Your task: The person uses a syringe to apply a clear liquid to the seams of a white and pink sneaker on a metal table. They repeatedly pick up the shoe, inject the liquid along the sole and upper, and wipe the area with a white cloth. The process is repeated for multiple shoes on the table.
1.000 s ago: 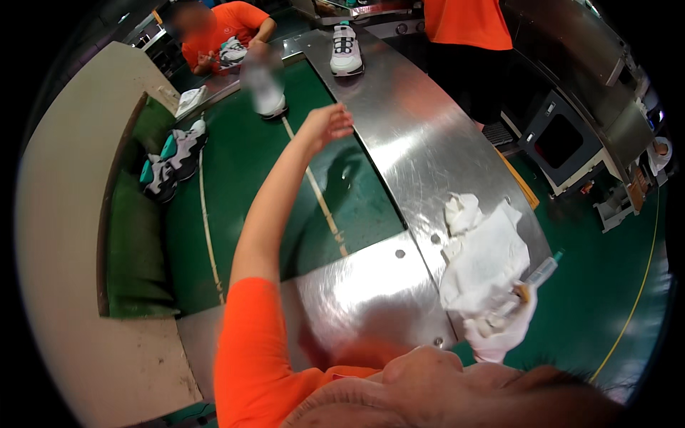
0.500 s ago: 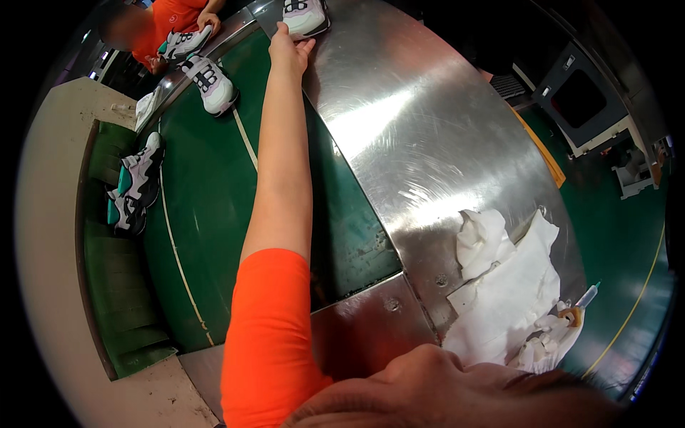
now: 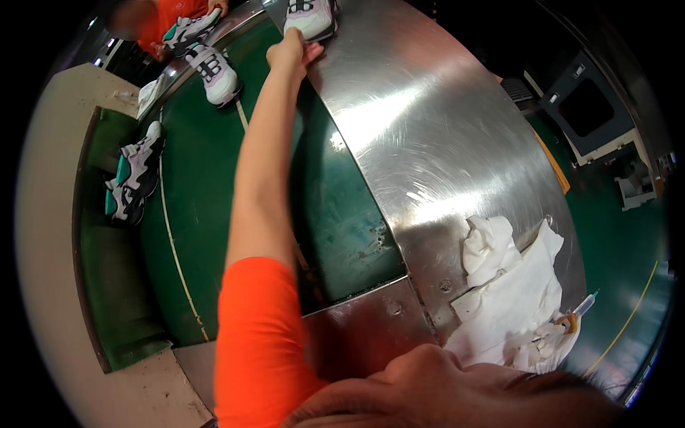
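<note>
My left arm reaches far ahead, and my left hand [image 3: 292, 54] is closed at the toe of a white and pale purple sneaker [image 3: 311, 21] with black straps. The sneaker is over the far end of the metal ledge; the top of the frame cuts it off. Just left of my hand, a matching sneaker [image 3: 215, 78] sits on the green belt [image 3: 200, 178]. Two more sneakers [image 3: 135, 175] with teal parts lie close together at the belt's left side. My right hand is out of view.
Across the belt, a person in orange [image 3: 171, 18] holds another sneaker [image 3: 193, 30]. The shiny metal ledge [image 3: 421, 135] runs along the right. White cloths [image 3: 499, 303] and a clear tube with a green tip [image 3: 586, 304] lie at its near end. A green padded strip [image 3: 118, 285] borders the belt's left.
My left hand and the sneaker at it have come slightly nearer to me. The view has shifted a little. The person across has moved their sneaker slightly.
</note>
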Demonstrator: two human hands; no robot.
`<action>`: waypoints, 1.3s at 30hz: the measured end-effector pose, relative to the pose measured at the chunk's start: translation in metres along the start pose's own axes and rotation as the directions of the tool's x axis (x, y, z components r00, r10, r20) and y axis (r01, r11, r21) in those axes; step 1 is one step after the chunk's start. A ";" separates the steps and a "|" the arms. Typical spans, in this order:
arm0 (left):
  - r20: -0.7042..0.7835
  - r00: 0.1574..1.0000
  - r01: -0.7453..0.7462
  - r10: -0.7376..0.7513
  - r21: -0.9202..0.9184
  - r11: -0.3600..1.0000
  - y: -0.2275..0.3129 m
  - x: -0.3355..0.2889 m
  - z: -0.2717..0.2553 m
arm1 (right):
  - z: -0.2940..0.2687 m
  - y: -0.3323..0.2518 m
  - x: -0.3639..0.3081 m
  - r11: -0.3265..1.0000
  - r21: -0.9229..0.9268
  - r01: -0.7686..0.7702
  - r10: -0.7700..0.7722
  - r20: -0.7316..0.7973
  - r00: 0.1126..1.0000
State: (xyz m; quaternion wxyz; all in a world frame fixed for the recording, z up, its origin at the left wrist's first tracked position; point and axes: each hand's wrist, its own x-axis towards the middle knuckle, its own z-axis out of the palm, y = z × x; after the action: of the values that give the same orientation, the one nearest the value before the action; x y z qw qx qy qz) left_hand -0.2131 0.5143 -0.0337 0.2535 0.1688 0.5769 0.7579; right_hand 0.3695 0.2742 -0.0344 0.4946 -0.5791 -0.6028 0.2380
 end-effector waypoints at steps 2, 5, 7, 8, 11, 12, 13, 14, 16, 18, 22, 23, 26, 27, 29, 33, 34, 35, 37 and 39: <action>0.121 0.991 0.043 -0.058 0.123 0.992 -0.003 -0.022 -0.039 | 0.001 0.002 -0.002 1.000 -0.001 0.027 -0.027 -0.038 0.999; 0.121 0.972 0.175 -0.200 0.194 0.965 0.016 -0.074 -0.087 | 0.004 0.004 -0.002 0.998 0.002 0.055 -0.055 -0.066 0.996; 0.186 0.927 0.307 -0.325 0.121 0.944 0.034 -0.087 -0.096 | 0.004 0.003 0.001 0.994 0.001 0.111 -0.110 -0.070 0.991; 0.222 0.917 0.313 -0.331 0.112 0.943 0.031 -0.084 -0.090 | 0.003 0.003 -0.001 0.993 0.000 0.121 -0.120 -0.075 0.990; 0.076 0.996 0.047 -0.044 -0.034 0.998 0.014 -0.060 -0.109 | 0.002 0.000 -0.002 0.994 0.042 0.097 -0.095 -0.054 0.994; 0.054 0.999 -0.007 0.006 0.034 0.999 0.022 -0.066 -0.103 | 0.002 -0.001 -0.003 0.997 0.050 0.064 -0.061 -0.051 0.997; 0.005 0.974 -0.221 0.227 0.253 0.942 0.035 -0.076 -0.097 | 0.000 0.000 -0.005 0.998 0.058 0.032 -0.029 -0.046 0.999; -0.003 0.897 -0.390 0.442 0.468 0.793 0.052 -0.087 -0.096 | 0.000 0.003 -0.005 0.996 0.079 0.042 -0.038 -0.047 0.998; 0.239 0.752 -0.572 0.614 0.699 0.429 0.124 -0.157 -0.078 | 0.000 0.014 -0.002 0.991 0.114 0.063 -0.055 -0.074 0.996; 0.518 0.521 -0.799 0.678 0.576 0.173 0.168 -0.202 -0.085 | 0.000 0.014 0.000 0.986 0.055 0.155 -0.150 -0.084 0.985; 0.705 0.537 -0.841 0.464 0.403 0.361 0.230 -0.315 -0.118 | -0.009 0.002 -0.007 0.951 -0.060 0.305 -0.309 -0.086 0.947; 0.717 0.631 -0.721 0.297 0.401 0.565 0.238 -0.336 -0.126 | -0.021 -0.002 -0.012 0.930 -0.040 0.365 -0.368 -0.083 0.926; 0.811 0.585 -0.480 -0.025 0.370 0.796 0.230 -0.378 -0.157 | -0.042 -0.023 -0.039 0.899 0.249 0.362 -0.379 0.023 0.925; 0.816 0.561 -0.348 -0.141 0.387 0.854 0.211 -0.388 -0.164 | -0.049 -0.033 -0.048 0.885 0.335 0.324 -0.375 0.102 0.921; 0.818 0.481 -0.128 -0.314 0.420 0.898 0.161 -0.408 -0.178 | -0.058 -0.040 -0.065 0.904 0.364 0.226 -0.340 0.287 0.896; 0.807 0.435 0.297 -0.401 0.292 0.909 0.078 -0.432 -0.179 | -0.057 -0.023 -0.091 0.942 0.329 0.068 -0.225 0.467 0.855; 0.800 0.423 0.443 -0.427 0.228 0.867 0.070 -0.433 -0.172 | -0.054 -0.017 -0.094 0.940 0.340 0.041 -0.203 0.457 0.866; 0.799 0.420 0.436 -0.430 0.238 0.868 0.066 -0.438 -0.170 | -0.054 -0.013 -0.098 0.940 0.338 0.052 -0.206 0.439 0.875; 0.838 0.372 0.456 -0.399 0.210 0.865 0.069 -0.439 -0.163 | -0.052 -0.007 -0.103 0.935 0.348 0.071 -0.217 0.400 0.890; 0.828 0.414 0.459 -0.379 0.170 0.872 0.071 -0.449 -0.160 | -0.054 -0.001 -0.106 0.941 0.310 0.135 -0.256 0.394 0.883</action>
State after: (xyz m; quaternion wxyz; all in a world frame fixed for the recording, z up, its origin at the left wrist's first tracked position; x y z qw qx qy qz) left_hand 0.0512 0.1135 0.0068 0.6862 0.3513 0.3732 0.5162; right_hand 0.3991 0.1599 -0.0457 0.4467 -0.3741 -0.7137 0.3887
